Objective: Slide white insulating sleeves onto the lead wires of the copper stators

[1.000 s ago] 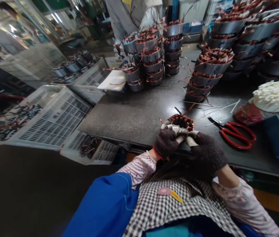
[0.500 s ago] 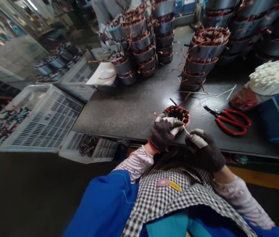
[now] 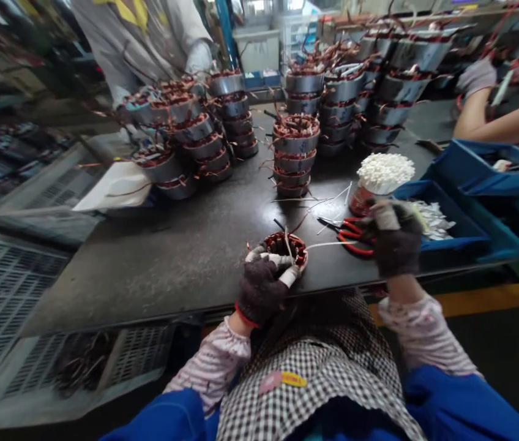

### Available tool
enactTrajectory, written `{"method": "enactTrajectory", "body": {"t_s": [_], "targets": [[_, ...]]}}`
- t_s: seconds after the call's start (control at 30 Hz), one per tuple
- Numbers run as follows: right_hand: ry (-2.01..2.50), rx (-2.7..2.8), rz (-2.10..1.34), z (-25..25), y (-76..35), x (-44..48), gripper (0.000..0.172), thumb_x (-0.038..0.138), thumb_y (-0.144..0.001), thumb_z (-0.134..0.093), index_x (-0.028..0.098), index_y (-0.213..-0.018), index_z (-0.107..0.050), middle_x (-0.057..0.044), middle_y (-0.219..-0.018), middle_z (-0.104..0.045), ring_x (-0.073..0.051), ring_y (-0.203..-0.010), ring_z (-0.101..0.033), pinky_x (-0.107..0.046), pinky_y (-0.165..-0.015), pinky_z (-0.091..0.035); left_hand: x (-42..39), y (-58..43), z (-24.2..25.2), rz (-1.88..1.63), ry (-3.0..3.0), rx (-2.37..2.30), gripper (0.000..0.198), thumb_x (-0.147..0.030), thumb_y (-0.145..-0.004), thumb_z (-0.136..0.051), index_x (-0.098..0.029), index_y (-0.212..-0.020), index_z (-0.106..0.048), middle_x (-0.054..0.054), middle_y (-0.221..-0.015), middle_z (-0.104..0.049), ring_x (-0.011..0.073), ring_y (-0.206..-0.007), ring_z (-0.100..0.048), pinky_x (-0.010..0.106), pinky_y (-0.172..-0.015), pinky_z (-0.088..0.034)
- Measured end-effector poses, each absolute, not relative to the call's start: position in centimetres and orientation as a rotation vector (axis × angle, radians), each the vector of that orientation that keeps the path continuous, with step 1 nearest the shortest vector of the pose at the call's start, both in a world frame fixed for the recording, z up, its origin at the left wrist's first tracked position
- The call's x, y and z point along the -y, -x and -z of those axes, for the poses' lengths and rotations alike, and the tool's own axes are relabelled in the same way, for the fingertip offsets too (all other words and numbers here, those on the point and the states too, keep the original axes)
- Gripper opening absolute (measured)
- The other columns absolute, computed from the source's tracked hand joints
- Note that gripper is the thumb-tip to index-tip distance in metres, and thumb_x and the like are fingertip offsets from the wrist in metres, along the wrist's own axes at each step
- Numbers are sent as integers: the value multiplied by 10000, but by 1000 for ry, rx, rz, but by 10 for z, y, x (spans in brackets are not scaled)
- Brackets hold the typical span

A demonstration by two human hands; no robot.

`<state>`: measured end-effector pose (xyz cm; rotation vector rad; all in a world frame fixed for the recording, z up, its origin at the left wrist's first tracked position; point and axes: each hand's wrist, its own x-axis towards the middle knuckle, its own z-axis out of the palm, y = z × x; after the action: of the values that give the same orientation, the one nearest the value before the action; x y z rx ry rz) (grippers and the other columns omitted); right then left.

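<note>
A small round stator point(image 3: 287, 245) with copper windings lies near the front edge of the dark table point(image 3: 186, 257). My left hand point(image 3: 262, 285), in a dark knit glove with taped fingertips, is closed on the stator's near rim. My right hand point(image 3: 395, 236), gloved the same way, is raised to the right and pinches the end of a thin white tie point(image 3: 328, 245) that runs taut from the stator. Red-handled scissors point(image 3: 354, 236) lie on the table just below that hand.
Stacks of wound stators point(image 3: 294, 153) fill the back of the table. A bundle of white ties point(image 3: 385, 173) stands by blue bins point(image 3: 461, 184). White slatted crates point(image 3: 7, 288) sit at left. Another person's arm point(image 3: 502, 116) reaches in at right; a grey-coated person point(image 3: 144, 37) stands behind.
My right hand has drawn away from the stator to the right, pulling the white tie out taut. The camera has swung right, showing the blue bins and another person's arm.
</note>
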<state>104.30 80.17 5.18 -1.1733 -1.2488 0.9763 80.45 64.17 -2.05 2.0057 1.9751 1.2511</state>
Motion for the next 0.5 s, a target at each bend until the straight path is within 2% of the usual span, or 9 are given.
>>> {"method": "enactTrajectory", "body": {"t_s": [0.03,0.07,0.1,0.17,0.27,0.33,0.4,0.47,0.5], "targets": [[1269,1145,-773,-56,-1059,-823,111,326,-1038,-782,228,-1061,-734,-60,-970,-808,-184,-770,-711,-330,-733,-628,-644,-808,21,-1267,-1992,-2009,120,-363,-1082,-876,-301,-1034,-968,23,-927,-934,285,-916,-908,594,-1265,-652],[1355,1086,-610,-60,-1072,-844,96,186,-995,-779,220,-1057,-713,-72,-1040,-813,-181,-870,-732,-344,-864,-649,-647,-813,22,-1264,-1982,-2048,119,-358,-1085,-875,-303,-1050,-974,32,-946,-939,292,-944,-914,585,-1269,-653],[1427,1065,-521,-62,-1080,-864,176,98,-957,-784,214,-1059,-699,-86,-1101,-821,-179,-944,-742,-354,-971,-649,-650,-818,23,-1242,-1975,-2089,125,-355,-1096,-867,-303,-1081,-979,41,-982,-948,298,-983,-921,577,-1275,-652],[1528,1085,-444,-64,-1086,-895,243,26,-934,-813,191,-1079,-707,-117,-1185,-839,-179,-1030,-748,-353,-1092,-618,-654,-828,26,-1156,-1990,-2164,156,-356,-1122,-850,-302,-1188,-982,56,-1079,-965,310,-1055,-929,574,-1282,-650],[1594,1162,-420,-59,-1080,-917,134,79,-1000,-837,133,-1112,-786,-148,-1173,-876,-193,-1035,-774,-346,-1083,-610,-653,-832,30,-1020,-2146,-2201,375,-354,-1116,-879,-249,-1474,-917,116,-1336,-959,344,-1230,-921,593,-1334,-625],[1589,1196,-403,-53,-1080,-920,108,119,-1039,-806,103,-1140,-841,-152,-1150,-898,-207,-1021,-807,-355,-1039,-626,-645,-822,25,-927,-2322,-2166,480,-311,-1123,-870,-225,-1596,-856,158,-1486,-919,359,-1366,-888,603,-1387,-589],[1539,1209,-389,-48,-1088,-917,172,151,-1066,-760,77,-1169,-876,-155,-1141,-916,-220,-1002,-845,-386,-988,-635,-638,-806,13,-805,-2520,-2073,394,-242,-1156,-801,-253,-1540,-887,146,-1362,-946,344,-1283,-904,598,-1338,-620],[1443,1191,-314,-42,-1103,-907,238,185,-1097,-704,67,-1199,-884,-171,-1195,-924,-241,-1068,-880,-432,-977,-630,-635,-788,-6,-650,-2680,-1933,310,-201,-1176,-739,-283,-1400,-938,101,-1059,-941,307,-1018,-908,545,-1145,-696],[1388,1207,-264,-38,-1110,-899,274,220,-1130,-665,76,-1218,-882,-188,-1275,-920,-263,-1166,-888,-457,-993,-628,-637,-780,-17,-567,-2728,-1857,301,-202,-1179,-729,-285,-1374,-944,85,-967,-916,295,-927,-887,512,-1044,-705]]}}
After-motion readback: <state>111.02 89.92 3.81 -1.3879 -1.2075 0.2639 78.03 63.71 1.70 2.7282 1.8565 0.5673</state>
